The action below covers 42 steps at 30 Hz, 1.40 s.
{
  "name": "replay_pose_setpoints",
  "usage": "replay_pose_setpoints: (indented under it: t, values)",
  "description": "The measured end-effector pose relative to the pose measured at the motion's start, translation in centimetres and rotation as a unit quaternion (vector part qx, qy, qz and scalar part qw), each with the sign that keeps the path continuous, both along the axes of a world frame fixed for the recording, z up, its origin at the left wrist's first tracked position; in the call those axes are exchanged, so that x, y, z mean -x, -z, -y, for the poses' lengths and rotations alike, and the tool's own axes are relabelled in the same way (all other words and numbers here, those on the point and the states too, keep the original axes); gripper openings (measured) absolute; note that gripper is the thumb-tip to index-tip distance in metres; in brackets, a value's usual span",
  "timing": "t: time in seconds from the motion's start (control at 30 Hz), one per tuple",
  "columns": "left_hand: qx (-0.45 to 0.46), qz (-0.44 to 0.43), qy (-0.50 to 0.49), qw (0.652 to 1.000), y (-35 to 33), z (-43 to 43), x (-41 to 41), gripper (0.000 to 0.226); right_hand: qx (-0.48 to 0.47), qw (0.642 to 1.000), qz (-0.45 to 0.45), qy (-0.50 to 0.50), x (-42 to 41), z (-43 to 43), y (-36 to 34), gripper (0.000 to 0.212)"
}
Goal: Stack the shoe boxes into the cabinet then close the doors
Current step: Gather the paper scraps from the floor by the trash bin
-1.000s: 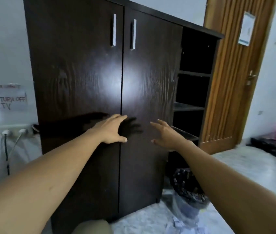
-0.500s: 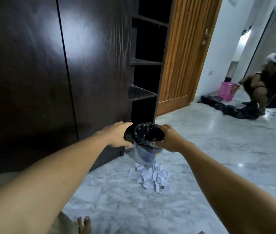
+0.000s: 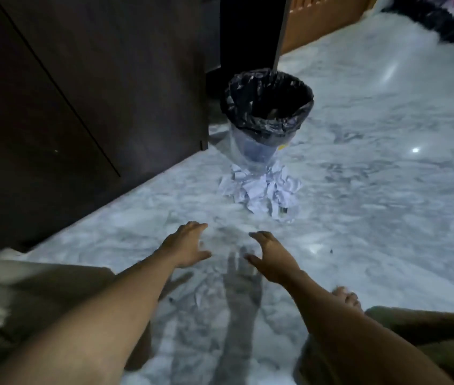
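Both hands have come off the cabinet front and dropped low over the marble floor (image 3: 359,190): the left hand (image 3: 185,245) and right hand (image 3: 271,257) hover side by side, palms facing, fingers spread and holding nothing. Beyond them crumpled paper (image 3: 259,187) lies against a lined bin (image 3: 267,112). The cabinet (image 3: 81,79) doors look shut, so the task seems done; no shoe boxes show
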<state>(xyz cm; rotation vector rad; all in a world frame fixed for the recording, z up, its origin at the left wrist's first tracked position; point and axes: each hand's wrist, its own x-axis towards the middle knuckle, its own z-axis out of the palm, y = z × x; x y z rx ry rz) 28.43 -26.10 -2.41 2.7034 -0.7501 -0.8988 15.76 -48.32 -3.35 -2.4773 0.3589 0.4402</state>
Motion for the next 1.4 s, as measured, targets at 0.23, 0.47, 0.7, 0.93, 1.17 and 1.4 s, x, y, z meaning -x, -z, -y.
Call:
replay_pose_setpoints:
  t: [0.23,0.47,0.7,0.93,1.17,1.4]
  values:
    - [-0.034,0.031,0.038,0.998,6.6,-1.2,1.1,0.078,0.01,0.995,0.021,-0.092,1.7,-5.8,5.9,0.048]
    - [-0.051,0.05,0.025,0.997,10.3,-2.6,1.6,0.08,0.023,0.985,0.089,-0.145,2.6,-10.4,8.6,0.034]
    - [-0.032,0.036,0.027,0.998,11.3,-3.1,1.4,0.08,0.019,0.984,0.101,-0.144,2.7,-11.9,9.6,0.039]
    - [-0.033,0.065,0.037,0.997,11.5,-3.1,1.3,0.079,0.032,0.982,0.147,-0.112,3.1,-11.6,11.1,0.025]
    - [-0.011,0.157,0.035,0.987,13.1,-2.2,1.5,0.079,0.089,0.975,0.126,0.161,0.5,-4.1,12.0,0.019]
    - [0.002,0.168,-0.014,0.986,14.1,2.5,-1.5,0.084,0.099,0.907,0.102,0.396,-3.9,4.4,11.5,0.02]
